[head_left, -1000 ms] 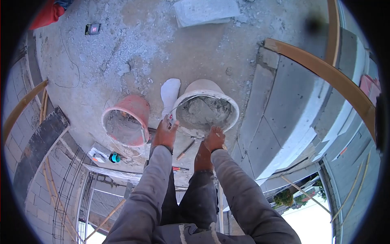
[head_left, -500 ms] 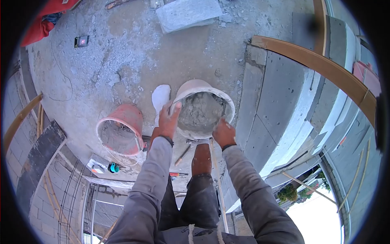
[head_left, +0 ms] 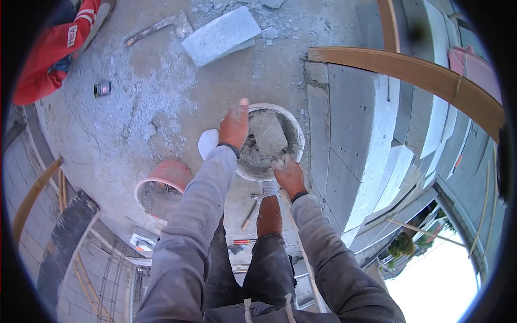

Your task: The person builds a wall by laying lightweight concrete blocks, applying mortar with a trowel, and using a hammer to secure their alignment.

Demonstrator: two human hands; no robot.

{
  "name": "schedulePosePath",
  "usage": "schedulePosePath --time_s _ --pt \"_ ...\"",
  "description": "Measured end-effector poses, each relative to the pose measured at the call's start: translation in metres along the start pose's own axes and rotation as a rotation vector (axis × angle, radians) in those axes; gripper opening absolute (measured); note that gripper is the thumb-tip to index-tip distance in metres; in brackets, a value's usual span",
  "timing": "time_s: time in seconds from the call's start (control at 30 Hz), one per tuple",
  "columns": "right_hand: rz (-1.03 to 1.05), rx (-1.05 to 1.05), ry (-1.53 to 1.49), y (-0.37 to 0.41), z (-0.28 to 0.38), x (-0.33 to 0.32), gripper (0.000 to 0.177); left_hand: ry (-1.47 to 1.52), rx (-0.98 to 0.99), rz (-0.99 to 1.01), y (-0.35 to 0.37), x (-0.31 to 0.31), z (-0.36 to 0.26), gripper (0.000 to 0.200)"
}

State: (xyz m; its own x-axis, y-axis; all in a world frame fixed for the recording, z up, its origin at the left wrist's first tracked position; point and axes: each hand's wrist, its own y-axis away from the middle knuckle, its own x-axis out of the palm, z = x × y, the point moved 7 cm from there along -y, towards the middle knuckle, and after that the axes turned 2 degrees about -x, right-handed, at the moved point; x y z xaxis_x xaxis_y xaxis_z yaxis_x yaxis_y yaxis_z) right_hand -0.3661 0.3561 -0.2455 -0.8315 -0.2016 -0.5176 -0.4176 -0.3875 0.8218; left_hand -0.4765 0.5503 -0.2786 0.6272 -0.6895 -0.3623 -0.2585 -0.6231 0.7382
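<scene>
A pale, mortar-smeared bucket (head_left: pixel 297 129) stands between my feet, its mouth facing up at me. Inside lies grey mortar (head_left: pixel 267 132), with a big pale lump on top. My left hand (head_left: pixel 235 125) is closed on the left side of the rim, most of its fingers hidden from view. At the near right of the rim, my right hand (head_left: pixel 289 175) grips the edge with curled fingers. Left of the bucket is a smooth white object (head_left: pixel 208 143), partly behind my left forearm. A reddish bucket (head_left: pixel 171 171) with grey residue sits farther left.
A hammer (head_left: pixel 249 212) lies by my leg. Grey blocks (head_left: pixel 350 107) line the right, below a curved-looking wooden board (head_left: pixel 409 64). Ahead lie a pale slab (head_left: pixel 222 36) and a small dark device (head_left: pixel 102 89). Another person's red sleeve (head_left: pixel 59 51) shows at upper left.
The mortar has shifted from a fairly level mass to a raised lump in the bucket. My left hand has moved up along the rim. More of the red-clothed person is in view.
</scene>
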Motion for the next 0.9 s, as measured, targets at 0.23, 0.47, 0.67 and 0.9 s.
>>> schedulePosePath --time_s 0.23,0.47,0.67,0.9 --pt "-0.196 -0.042 0.085 0.027 -0.053 0.019 0.04 0.157 0.111 -0.339 0.036 -0.073 0.055 0.049" --pt "-0.216 0.02 -0.118 0.073 -0.068 0.006 0.043 0.078 0.009 -0.239 0.099 -0.149 0.103 0.053" --pt "-0.23 -0.063 -0.482 0.094 -0.093 -0.005 0.031 -0.125 -0.071 -0.092 0.145 -0.157 0.103 0.054" --pt "-0.542 -0.057 -0.557 0.128 -0.06 -0.144 0.026 -0.253 0.017 -0.049 0.204 -0.123 0.089 0.05"
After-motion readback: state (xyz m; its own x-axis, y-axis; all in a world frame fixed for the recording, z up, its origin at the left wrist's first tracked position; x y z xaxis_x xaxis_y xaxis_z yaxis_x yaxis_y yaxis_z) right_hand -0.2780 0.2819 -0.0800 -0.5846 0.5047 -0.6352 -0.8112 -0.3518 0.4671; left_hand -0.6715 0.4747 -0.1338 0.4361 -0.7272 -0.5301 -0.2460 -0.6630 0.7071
